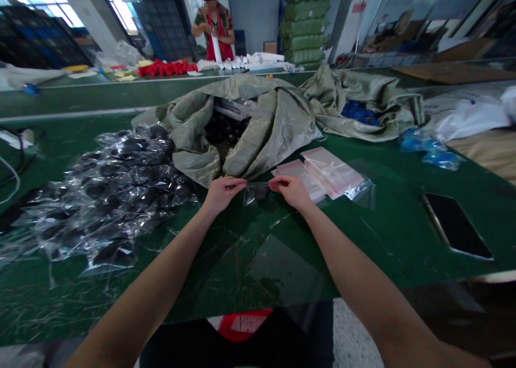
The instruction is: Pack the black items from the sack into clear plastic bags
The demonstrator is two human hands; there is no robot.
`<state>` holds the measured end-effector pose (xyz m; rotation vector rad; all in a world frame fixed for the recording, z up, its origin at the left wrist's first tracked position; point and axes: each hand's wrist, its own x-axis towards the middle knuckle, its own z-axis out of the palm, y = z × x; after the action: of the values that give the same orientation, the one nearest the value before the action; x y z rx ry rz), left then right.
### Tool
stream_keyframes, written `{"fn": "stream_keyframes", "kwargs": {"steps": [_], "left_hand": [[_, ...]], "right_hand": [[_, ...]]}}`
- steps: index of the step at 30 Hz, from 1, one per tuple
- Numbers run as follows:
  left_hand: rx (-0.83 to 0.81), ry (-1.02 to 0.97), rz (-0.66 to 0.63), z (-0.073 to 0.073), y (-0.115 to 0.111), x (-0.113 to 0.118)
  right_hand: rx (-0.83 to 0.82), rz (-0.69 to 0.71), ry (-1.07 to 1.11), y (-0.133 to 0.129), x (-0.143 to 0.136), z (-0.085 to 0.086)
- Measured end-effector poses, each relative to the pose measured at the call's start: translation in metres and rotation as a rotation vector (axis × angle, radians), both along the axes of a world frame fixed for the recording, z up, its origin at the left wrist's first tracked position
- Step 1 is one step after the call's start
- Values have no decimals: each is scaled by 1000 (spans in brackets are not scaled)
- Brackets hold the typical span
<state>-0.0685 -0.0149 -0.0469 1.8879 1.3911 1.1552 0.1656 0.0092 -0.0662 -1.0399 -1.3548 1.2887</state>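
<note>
Between my two hands a small clear plastic bag (257,192) is stretched by its top edge, with a dark item inside that I cannot make out. My left hand (224,192) pinches one corner of the bag, and my right hand (291,189) pinches the other. Just beyond them lies a woven sack (278,126), its mouth showing black rounded objects (228,128). To the left is a heap of black items in clear bags (121,179). Stacks of flat clear bags (332,171) with pinkish edges lie beside my right hand.
A phone (457,225) lies at the right. Near my body a flat clear sheet (286,274) overhangs the green table's (213,282) front edge. Another sack (363,96) holds blue items. Across the table a person (213,26) handles a white strip near red pieces (167,68).
</note>
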Motion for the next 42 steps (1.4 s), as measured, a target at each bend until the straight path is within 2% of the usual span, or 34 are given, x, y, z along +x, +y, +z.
{"fn": "stream_keyframes", "kwargs": {"steps": [4, 7, 10, 13, 16, 23, 29, 34, 42], "left_hand": [[3, 47, -8, 1, -1, 1], [-87, -45, 50, 4, -3, 4], [-329, -239, 88, 11, -9, 10], [-606, -442, 45, 18, -13, 14], [-721, -598, 8, 23, -15, 14], [-708, -657, -50, 23, -17, 12], [-699, -615, -66, 23, -20, 11], [-695, -458, -81, 17, -21, 9], [-684, -236, -5, 15, -21, 10]], "right_hand": [[58, -51, -158, -1, 1, 4], [93, -78, -209, -1, 1, 4], [92, -76, -178, 0, 1, 2], [100, -75, -149, 1, 0, -3], [117, -78, -152, 3, 0, -7], [185, -103, -257, 1, 2, -3], [135, -100, -230, 3, 1, -6], [109, -108, -257, 3, 1, -6], [153, -140, -399, 0, 3, 1]]}}
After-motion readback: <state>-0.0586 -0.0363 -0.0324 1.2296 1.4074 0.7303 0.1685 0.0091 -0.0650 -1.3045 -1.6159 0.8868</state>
